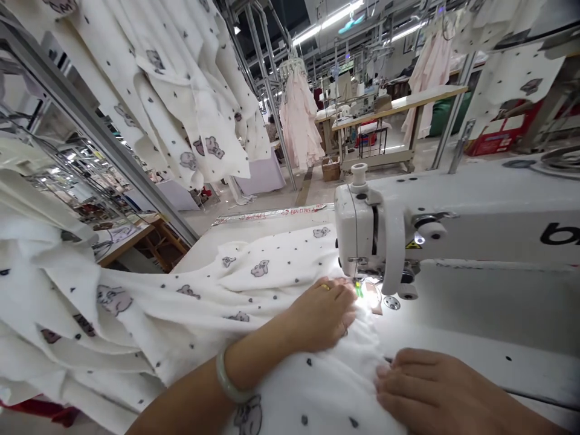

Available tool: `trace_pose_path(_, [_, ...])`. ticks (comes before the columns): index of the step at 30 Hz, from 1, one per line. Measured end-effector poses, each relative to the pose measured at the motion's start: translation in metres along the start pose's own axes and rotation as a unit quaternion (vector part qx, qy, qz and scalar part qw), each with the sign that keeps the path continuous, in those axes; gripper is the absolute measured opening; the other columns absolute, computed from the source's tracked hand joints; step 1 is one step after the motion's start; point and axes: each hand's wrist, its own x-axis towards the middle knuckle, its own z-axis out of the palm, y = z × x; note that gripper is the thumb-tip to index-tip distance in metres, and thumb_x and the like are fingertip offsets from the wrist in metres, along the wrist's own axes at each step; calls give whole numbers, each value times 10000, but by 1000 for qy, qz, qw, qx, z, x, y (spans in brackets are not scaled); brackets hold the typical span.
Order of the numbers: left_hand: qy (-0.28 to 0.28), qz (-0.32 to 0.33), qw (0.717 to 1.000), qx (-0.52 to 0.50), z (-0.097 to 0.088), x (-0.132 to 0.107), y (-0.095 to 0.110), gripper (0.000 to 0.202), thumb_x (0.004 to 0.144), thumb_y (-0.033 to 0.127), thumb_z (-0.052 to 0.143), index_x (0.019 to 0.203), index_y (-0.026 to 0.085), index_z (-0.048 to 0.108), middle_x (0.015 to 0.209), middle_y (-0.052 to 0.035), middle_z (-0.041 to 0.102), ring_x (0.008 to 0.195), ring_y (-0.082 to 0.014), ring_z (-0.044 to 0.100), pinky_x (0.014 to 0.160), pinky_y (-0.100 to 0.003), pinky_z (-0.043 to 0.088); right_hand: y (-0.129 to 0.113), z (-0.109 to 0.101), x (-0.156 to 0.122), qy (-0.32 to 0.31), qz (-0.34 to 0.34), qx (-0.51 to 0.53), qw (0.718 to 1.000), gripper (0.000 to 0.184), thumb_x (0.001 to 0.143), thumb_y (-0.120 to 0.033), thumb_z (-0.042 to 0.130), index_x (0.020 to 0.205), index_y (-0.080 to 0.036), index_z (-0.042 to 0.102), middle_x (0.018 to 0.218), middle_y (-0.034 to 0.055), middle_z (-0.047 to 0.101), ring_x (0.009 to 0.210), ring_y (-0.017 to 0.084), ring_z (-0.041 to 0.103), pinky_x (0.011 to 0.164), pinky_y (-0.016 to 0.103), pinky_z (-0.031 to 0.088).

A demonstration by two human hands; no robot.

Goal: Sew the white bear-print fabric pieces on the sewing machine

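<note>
White printed fabric [272, 290] with small grey animal figures and dark specks lies across the sewing machine bed. My left hand [324, 314], with a yellow ring and a pale bangle, rests on it close to the lit needle area, its fingers bent and together on the cloth near the edge. Nearer to me, my right hand [430, 386] has its fingers closed at the fabric's right edge; its thumb is hidden. Beside the left fingertips stands the white sewing machine head [362, 229], with a bright green piece [359, 289] at its presser foot. The needle tip is lost in glare.
More printed fabric [181, 109] hangs from a rail at upper left, and cloth drapes down the left side. A metal post [113, 139] slants beside it. Behind are pink garments [299, 115], a wooden-edged table [399, 107] and a red crate [493, 142].
</note>
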Motion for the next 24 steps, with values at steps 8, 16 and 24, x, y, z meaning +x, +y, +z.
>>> trace_pose_path(8, [-18, -11, 1000, 9, -7, 16, -20, 95, 1029, 182, 481, 1034, 182, 577, 1061, -97, 689, 1148, -247, 630, 1071, -417, 464, 4, -17, 24, 68, 8, -66, 995, 504, 1104, -97, 239, 870, -192, 675, 741, 7, 726, 646, 124, 677, 756, 269, 510])
trace_pose_path(16, [-26, -271, 961, 54, -24, -7, 25, 155, 1005, 326, 567, 1015, 172, 590, 970, -86, 695, 903, -279, 667, 777, -396, 535, 12, 2, -3, 93, -2, -92, 991, 458, 1105, -105, 246, 1118, -167, 699, 1025, 60, 795, 1049, 154, 721, 1097, 332, 428])
trace_pose_path(24, [-67, -289, 955, 30, -20, -24, 19, 138, 1023, 240, 483, 931, 197, 577, 850, -55, 697, 798, -258, 671, 693, -360, 520, 12, -10, 3, 45, -12, -67, 997, 392, 1081, -56, 286, 1105, -145, 668, 934, 53, 787, 871, 144, 743, 920, 316, 494])
